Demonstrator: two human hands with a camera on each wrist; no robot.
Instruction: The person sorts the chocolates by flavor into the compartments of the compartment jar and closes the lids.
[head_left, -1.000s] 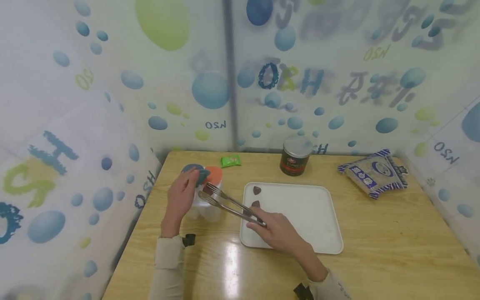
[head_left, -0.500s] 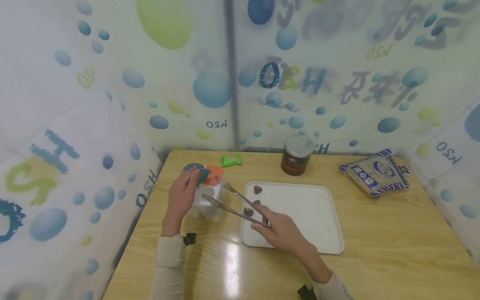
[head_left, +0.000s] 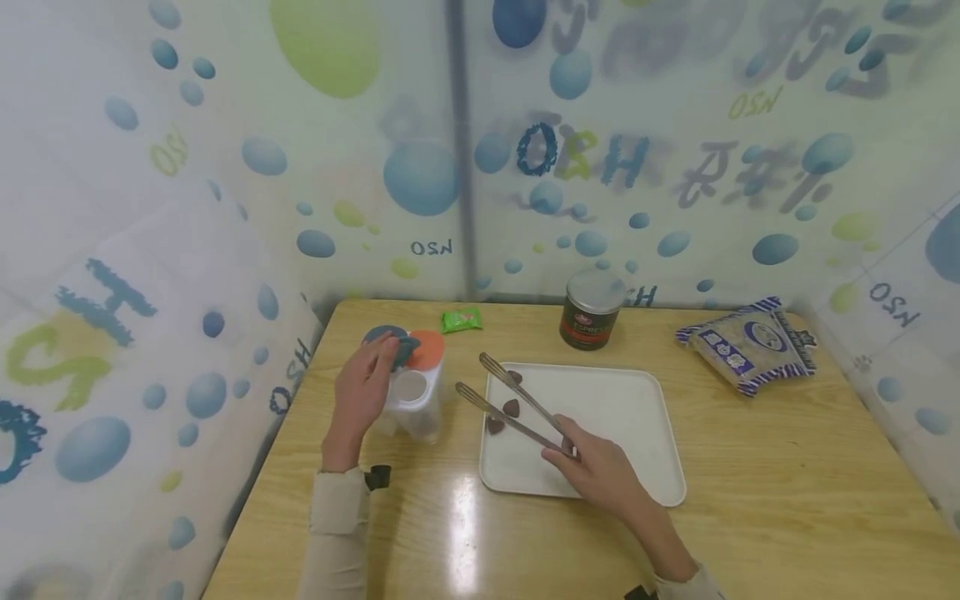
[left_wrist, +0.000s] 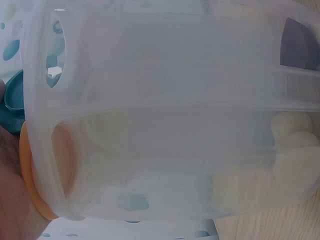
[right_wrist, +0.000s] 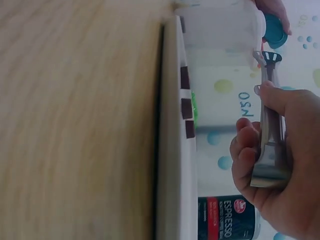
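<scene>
My left hand (head_left: 363, 387) holds a raised teal lid (head_left: 405, 352) at the top of a clear plastic container (head_left: 423, 417), whose round opening (head_left: 411, 386) beneath is uncovered. Through its wall in the left wrist view, a dark piece (left_wrist: 300, 45) and pale rounded pieces (left_wrist: 296, 150) show at the bottom, in separate compartments. My right hand (head_left: 600, 471) grips metal tongs (head_left: 517, 422), their arms spread and nothing between the tips. The tongs hover over the left side of a white tray (head_left: 615, 417), above several dark brown pieces (head_left: 512, 408) lying there.
An orange lid (head_left: 426, 350) and a dark blue lid (head_left: 381, 332) cover other parts of the container. Behind it lies a green packet (head_left: 461, 320). An espresso tin (head_left: 591, 312) stands behind the tray, and a clipped bag (head_left: 750, 346) lies at the back right.
The tongs let go of a dark piece over the container's opening, spread apart, and moved right to above the tray. My left hand stayed at the teal lid.
</scene>
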